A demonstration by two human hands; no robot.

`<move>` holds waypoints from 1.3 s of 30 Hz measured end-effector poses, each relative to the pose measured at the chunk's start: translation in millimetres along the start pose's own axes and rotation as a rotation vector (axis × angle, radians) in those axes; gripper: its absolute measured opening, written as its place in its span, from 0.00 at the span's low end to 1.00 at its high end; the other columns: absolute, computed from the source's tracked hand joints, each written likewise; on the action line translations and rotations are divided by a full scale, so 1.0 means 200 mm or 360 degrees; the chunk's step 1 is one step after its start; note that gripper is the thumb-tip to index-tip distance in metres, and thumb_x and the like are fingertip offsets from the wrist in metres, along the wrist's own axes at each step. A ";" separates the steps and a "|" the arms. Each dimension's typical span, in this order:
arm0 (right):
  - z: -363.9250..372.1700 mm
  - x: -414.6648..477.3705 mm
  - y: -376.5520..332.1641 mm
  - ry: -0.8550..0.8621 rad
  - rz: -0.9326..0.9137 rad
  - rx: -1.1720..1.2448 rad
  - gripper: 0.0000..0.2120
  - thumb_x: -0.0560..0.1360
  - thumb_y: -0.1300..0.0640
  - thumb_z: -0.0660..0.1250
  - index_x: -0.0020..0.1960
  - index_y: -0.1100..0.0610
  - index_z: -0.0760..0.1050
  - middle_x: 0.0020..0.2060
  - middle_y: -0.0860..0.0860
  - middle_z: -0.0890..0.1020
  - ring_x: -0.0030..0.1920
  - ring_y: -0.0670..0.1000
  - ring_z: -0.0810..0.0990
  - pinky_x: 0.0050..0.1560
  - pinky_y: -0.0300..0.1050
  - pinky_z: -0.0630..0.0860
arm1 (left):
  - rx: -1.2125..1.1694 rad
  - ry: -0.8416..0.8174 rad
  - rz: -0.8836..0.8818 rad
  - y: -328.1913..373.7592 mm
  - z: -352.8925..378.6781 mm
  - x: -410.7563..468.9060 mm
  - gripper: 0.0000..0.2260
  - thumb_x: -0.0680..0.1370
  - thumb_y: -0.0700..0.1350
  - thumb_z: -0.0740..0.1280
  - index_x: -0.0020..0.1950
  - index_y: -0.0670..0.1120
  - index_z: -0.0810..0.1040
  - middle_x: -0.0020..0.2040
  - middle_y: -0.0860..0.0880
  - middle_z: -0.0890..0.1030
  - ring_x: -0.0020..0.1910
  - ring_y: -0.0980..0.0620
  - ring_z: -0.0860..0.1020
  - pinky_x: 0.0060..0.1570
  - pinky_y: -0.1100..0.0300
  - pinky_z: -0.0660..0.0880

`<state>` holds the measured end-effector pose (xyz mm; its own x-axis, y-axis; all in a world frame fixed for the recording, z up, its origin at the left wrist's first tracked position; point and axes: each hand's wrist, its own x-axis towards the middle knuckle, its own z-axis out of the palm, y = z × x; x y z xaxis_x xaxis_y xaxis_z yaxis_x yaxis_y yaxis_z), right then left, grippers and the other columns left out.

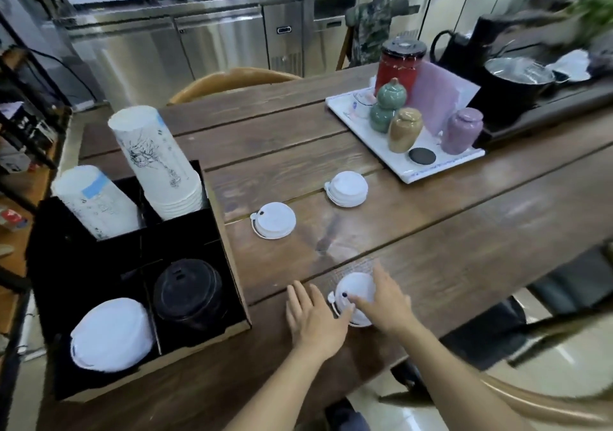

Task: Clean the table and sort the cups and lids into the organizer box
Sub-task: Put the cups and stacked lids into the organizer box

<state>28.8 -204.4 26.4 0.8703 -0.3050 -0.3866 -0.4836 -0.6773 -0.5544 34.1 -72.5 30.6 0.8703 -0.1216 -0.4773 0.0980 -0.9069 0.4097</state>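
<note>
A black organizer box (229,245) sits at the left of the wooden table (447,231). Its back compartments hold two stacks of white printed cups (159,165) (96,201); its front ones hold white lids (111,334) and black lids (189,294). Three white lids lie on the table: one far (347,188), one middle (273,220), one near (356,286). My right hand (384,301) rests on the near lid, thumb across it. My left hand (315,314) lies flat beside it, fingertips touching its left edge.
A white tray (431,172) with small ceramic jars, a red canister and a black coaster stands at the back right. Beyond it are a black kettle and a steel pot. Wooden chairs stand at the far side and near right.
</note>
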 end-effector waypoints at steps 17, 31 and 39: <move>-0.16 0.17 -0.06 -0.0243 -0.0147 0.0542 0.07 0.69 0.60 0.72 0.35 0.53 0.76 0.33 0.48 0.77 0.37 0.49 0.75 0.37 0.44 0.69 | -0.0651 0.0233 -0.0167 0.04 0.04 0.10 0.19 0.73 0.50 0.70 0.62 0.51 0.71 0.75 0.48 0.57 0.74 0.45 0.55 0.70 0.50 0.57; -0.07 0.46 -0.44 -0.0547 -0.0175 0.0953 0.11 0.73 0.56 0.69 0.54 0.58 0.76 0.45 0.55 0.80 0.43 0.55 0.82 0.34 0.46 0.80 | -0.2083 0.0754 -0.0514 -0.03 -0.31 0.31 0.14 0.71 0.38 0.72 0.51 0.45 0.70 0.52 0.45 0.78 0.45 0.52 0.77 0.50 0.49 0.80; -0.05 0.67 -0.54 -0.0610 -0.0485 0.0710 0.12 0.74 0.55 0.66 0.56 0.48 0.79 0.43 0.42 0.83 0.39 0.39 0.76 0.38 0.35 0.68 | -0.2241 0.0933 -0.0646 -0.03 -0.44 0.47 0.07 0.73 0.33 0.68 0.42 0.45 0.75 0.39 0.51 0.77 0.38 0.55 0.76 0.33 0.63 0.75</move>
<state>198.8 -178.8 41.4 0.9196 0.1719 -0.3534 -0.2848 -0.3282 -0.9007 158.3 -42.8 50.9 0.7010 0.4960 -0.5124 0.4235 0.2886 0.8587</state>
